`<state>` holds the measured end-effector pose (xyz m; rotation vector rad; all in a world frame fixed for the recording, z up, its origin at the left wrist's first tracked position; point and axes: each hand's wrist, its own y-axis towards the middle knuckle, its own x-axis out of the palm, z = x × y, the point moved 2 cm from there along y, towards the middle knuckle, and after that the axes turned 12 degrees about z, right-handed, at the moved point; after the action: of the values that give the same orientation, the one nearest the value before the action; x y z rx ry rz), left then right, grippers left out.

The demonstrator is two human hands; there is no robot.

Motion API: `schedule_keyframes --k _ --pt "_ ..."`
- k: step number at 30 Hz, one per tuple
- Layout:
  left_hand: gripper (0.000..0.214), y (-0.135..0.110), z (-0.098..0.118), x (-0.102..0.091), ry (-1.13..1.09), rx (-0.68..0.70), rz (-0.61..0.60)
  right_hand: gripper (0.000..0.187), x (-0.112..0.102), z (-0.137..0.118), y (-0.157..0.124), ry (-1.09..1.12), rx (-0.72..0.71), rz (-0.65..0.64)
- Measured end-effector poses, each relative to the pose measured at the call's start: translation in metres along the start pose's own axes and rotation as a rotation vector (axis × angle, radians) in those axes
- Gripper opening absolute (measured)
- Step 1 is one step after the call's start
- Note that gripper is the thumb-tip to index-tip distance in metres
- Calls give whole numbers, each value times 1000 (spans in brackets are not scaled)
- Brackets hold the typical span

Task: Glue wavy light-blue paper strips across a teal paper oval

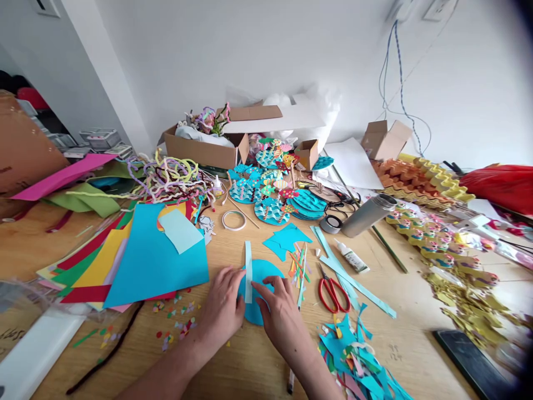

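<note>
Head view, and nearest, at the lower right of the frame, there's a dark phone (470,361), with a heap of blue paper scraps (343,341) to its left. Up to lower centre, here's the action: a pale blue strip (249,266) lies nearly upright in the frame across a blue paper disc (266,271), its top end poking past the disc's far edge. The left hand (222,297) has its index fingertip at the strip's left edge; the right hand (280,303) puts its index fingertip at the right edge, a little lower, so the strip runs between the two. On both hands thumb and index finger stand apart, nothing pinched! Just right of centre, red-handled scissors (327,281); over at left, a large blue sheet (145,261) on a fan of coloured paper. Farther up, a glue tube (353,259) and a ring of tape (234,229), then a leaning silver bottle (368,215), and right at the back, upper centre-left, an open cardboard box (204,153).
</note>
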<state>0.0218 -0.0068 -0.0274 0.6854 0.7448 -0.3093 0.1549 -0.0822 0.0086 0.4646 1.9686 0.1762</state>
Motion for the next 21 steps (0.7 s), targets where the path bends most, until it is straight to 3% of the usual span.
schedule_keyframes --k 6,14,21 --pt "66 0 3 -2 -4 -67 -26 56 11 5 1 -98 -49 -39" --pt "65 1 5 -2 -9 -81 -36 55 29 15 2 -139 -46 -36" --pt "66 0 4 -2 -7 -90 -35 53 20 17 2 -118 -89 25"
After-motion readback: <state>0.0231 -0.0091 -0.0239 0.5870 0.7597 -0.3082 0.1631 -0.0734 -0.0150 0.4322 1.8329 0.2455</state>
